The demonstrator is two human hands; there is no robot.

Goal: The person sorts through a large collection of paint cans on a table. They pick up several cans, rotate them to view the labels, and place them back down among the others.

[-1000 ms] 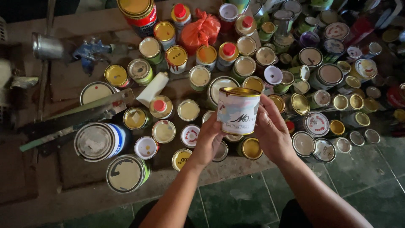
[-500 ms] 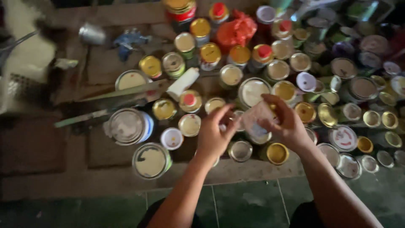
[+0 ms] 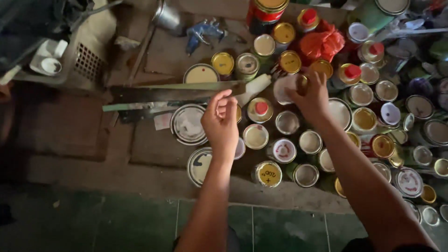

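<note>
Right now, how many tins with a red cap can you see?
4 red-capped tins: one just right of the left hand, one at the top beside the big red can, two right of the red bag. More may hide in the dark right side.

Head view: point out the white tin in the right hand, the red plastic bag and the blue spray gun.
White tin (image 3: 285,88), head view, on its pale side beside the right hand's fingers.
Red plastic bag (image 3: 321,43), head view, on its crumpled middle.
Blue spray gun (image 3: 203,31), head view, on its body.
</note>
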